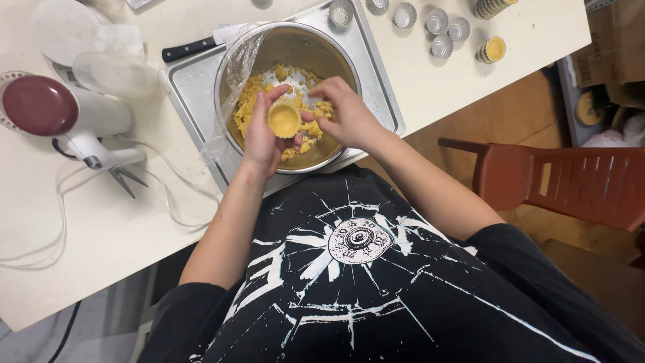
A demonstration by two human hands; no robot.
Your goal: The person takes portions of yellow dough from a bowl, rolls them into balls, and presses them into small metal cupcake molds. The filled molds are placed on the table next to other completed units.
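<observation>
A small round tart mould [284, 120] lined with smooth yellow dough sits cupped in the left hand [263, 131], fingers curled round it, above the steel bowl [292, 47] of crumbly dough [250, 101]. The right hand [346, 114] pinches its right edge; those fingertips hide the rim, and the metal underneath can't be seen

Even, bright overhead light; soft shadows; mild glare on bowl [336, 50] rim; sharp focus; slight wide-angle edge distortion.

Left hand [263, 134] cupping dough-lined tart mould [284, 120], right hand [347, 115] pressing, over steel bowl [336, 57]
</observation>
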